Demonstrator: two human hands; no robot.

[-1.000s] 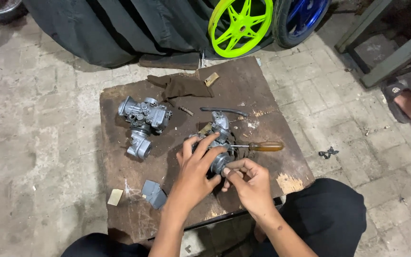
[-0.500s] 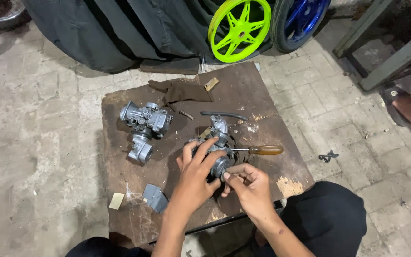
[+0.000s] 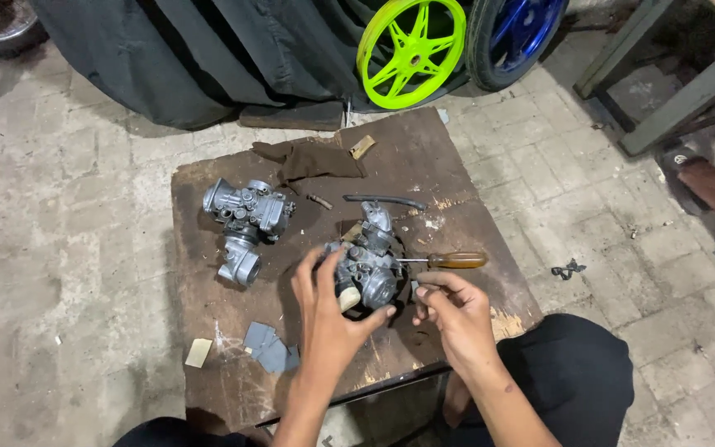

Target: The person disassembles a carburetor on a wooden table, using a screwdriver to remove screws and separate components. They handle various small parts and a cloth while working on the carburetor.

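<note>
Since half a second ago, the right hand has drawn slightly back from the carburettor, leaving a narrow gap where its fingers had been close against the metal. That grey metal carburettor sits near the middle of a dark wooden board lying on the paved ground. The left hand is clamped on it from 7 o'clock, fingers spread over its left side and thumb hooked under the lower edge. The right hand, at 4 o'clock from the carburettor, has its fingers curled together; something small may be pinched between them, but the view is too poor to tell. A screwdriver with an amber handle lies just beside the carburettor at 3 o'clock. A second carburettor rests at 10 o'clock, well apart. A brown rag lies at 12 o'clock. Grey flat pieces sit at 8 o'clock. Beyond the board lean a bright green wheel and a blue wheel.
</note>
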